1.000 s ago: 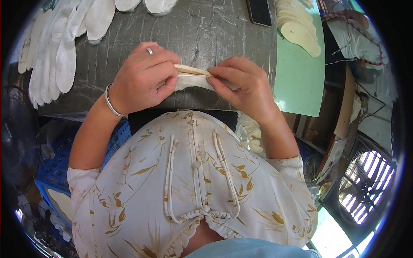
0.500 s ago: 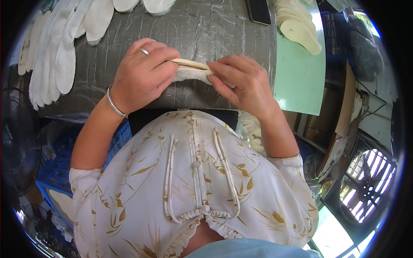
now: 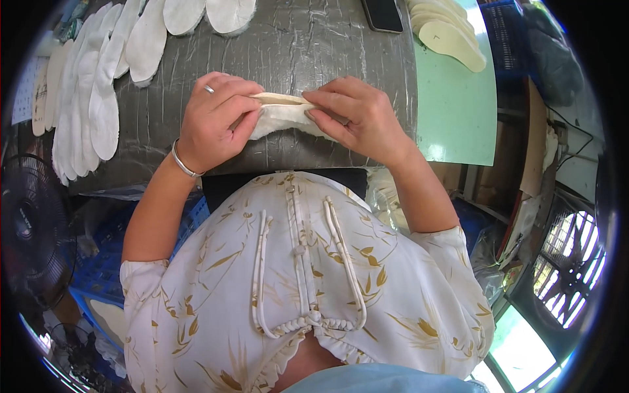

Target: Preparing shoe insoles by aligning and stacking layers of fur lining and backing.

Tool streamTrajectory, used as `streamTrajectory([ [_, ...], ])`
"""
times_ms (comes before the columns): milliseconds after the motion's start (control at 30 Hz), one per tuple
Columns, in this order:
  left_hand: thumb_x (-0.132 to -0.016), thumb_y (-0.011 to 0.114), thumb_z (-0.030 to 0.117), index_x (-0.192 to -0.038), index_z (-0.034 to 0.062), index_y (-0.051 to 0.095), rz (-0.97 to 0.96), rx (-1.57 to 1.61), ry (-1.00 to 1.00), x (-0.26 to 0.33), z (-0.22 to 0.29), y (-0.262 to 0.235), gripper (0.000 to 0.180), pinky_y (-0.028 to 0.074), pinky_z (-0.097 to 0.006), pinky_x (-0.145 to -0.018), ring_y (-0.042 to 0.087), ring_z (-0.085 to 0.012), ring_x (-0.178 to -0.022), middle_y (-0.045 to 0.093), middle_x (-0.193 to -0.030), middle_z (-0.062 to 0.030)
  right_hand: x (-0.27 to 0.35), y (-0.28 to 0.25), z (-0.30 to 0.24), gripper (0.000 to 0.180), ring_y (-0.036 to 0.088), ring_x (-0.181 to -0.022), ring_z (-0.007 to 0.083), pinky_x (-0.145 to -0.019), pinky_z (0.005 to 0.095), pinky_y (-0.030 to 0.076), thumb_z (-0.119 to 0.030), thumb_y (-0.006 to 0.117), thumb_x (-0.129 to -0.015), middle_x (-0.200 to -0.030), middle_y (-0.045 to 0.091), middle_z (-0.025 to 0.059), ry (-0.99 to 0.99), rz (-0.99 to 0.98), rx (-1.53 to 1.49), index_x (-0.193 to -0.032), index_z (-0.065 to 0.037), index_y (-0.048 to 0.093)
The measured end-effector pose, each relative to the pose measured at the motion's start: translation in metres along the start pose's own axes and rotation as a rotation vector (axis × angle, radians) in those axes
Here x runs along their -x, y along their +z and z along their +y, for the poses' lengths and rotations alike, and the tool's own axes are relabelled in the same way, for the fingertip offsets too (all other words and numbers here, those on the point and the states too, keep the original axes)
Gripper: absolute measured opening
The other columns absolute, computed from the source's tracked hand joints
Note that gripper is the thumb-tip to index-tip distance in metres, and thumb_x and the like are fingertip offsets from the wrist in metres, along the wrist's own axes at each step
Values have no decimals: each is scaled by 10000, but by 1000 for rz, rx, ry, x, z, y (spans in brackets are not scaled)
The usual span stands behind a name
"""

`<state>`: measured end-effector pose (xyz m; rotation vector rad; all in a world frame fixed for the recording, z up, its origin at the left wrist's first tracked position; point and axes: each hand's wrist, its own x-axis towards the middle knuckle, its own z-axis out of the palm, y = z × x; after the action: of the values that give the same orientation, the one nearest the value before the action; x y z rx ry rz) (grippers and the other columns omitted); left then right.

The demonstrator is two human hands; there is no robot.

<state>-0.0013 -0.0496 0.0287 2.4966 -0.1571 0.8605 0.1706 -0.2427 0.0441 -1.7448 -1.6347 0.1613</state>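
Observation:
Over the near part of the table, a two-layer insole (image 3: 280,120) is stretched between my hands. Its far layer is a thin cream sheet; its near layer is white and fluffy, and a narrow gap shows between them. My left hand (image 3: 221,116) pinches one end with thumb and fingers. The other end is pinched by my right hand (image 3: 357,118). Fingers cover both tips of the insole. At the far left lie overlapping white insoles (image 3: 103,98) in a row, fleecy at their edges.
Cream insoles (image 3: 452,44) are fanned out on a green board (image 3: 455,124) at the right. A dark phone (image 3: 383,14) lies at the table's (image 3: 314,46) far edge. Blue crates (image 3: 98,291) and a black fan (image 3: 33,223) stand at the lower left.
Both hands keep their pinch on the insole. The gap between its layers looks a little wider, with more fleece showing. The whole view has shifted slightly.

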Motion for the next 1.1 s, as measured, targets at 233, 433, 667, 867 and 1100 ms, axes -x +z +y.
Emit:
streamTrajectory([
  [233,-743,701,13,-807,74,618,4,23,-102,-1,3,3,121,432,-382,-891,635,-239,-822,687,-928,-45,-2,5,2,134,634,-694,227,-622,343,522,-121,741,-771,-800,667,50,-57,66,92,-895,-70,731],
  [433,-751,694,15,-804,87,619,-17,32,-116,-2,4,5,117,422,-397,-926,628,-229,-816,687,-955,-27,-5,1,-4,166,608,-653,207,-573,320,493,-98,764,-765,-785,669,45,-12,25,117,-924,-64,733],
  [667,-753,700,37,-791,90,622,-9,-21,-74,-1,4,5,102,426,-409,-941,614,-222,-771,674,-928,-25,-13,8,-7,99,630,-685,217,-620,347,516,-144,733,-789,-785,656,26,-48,65,157,-873,-94,723],
  [867,-774,688,49,-789,84,628,-30,-29,-81,-4,9,2,72,424,-400,-942,591,-203,-725,664,-912,-12,-12,11,-8,85,634,-682,211,-603,342,510,-140,750,-758,-768,661,25,-4,75,111,-823,-92,722],
  [1100,-783,687,75,-782,82,625,-29,-76,-39,-6,9,3,62,428,-395,-945,589,-200,-685,656,-904,-16,-20,17,-13,124,619,-666,217,-606,345,511,-153,747,-770,-768,650,31,-46,62,154,-870,-84,719],
])
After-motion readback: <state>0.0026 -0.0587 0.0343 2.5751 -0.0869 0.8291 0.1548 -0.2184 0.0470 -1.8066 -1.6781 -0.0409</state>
